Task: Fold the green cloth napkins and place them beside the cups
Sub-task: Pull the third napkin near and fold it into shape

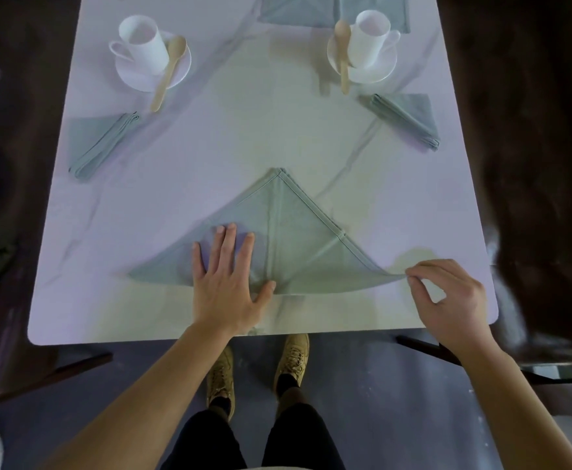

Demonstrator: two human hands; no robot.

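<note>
Left hand (225,283) flat on napkin (298,245); right hand (447,296) pinches corner.

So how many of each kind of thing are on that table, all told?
2 white cups
2 white saucers
2 wooden spoons
5 green napkins: two folded, one being folded, two at the far edge, partly cut off
Total: 11
</note>
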